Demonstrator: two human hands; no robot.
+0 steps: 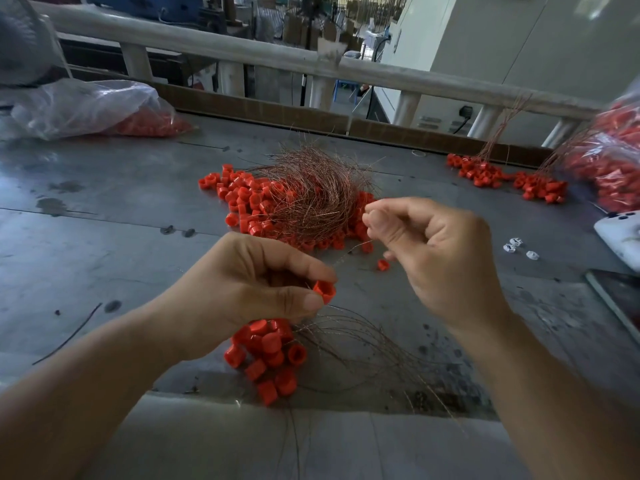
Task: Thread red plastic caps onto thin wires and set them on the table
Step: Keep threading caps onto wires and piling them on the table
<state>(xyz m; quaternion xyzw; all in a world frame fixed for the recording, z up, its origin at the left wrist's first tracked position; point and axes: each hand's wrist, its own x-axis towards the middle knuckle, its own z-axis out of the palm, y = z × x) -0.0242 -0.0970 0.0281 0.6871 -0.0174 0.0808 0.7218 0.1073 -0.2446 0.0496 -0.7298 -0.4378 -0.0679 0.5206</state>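
Head view. The left hand pinched 1 red cap between thumb and forefinger, its remaining fingers curled beneath, and held the cap raised above the grey table. The right hand was higher and to the right, with thumb and forefinger pressed together on a thin wire. The wire ran down and leftward toward the held cap; whether its end sat inside the cap could not be told.

Directly below the left hand, a cluster of threaded caps lay on the table near its front edge, with trailing wires fanning out to the right. Beyond both hands, at the table's centre, lay a pile of loose caps, partly covered by a tangle of copper wires. 1 stray cap lay on the table just beside the right hand.

Far right, 2 further groups of wired caps rested near the table's back edge. A clear plastic bag holding red caps lay at the far left, and a second bag of caps at the far right. Several small white pieces lay to the right of the right hand. A pale rail ran behind the table.
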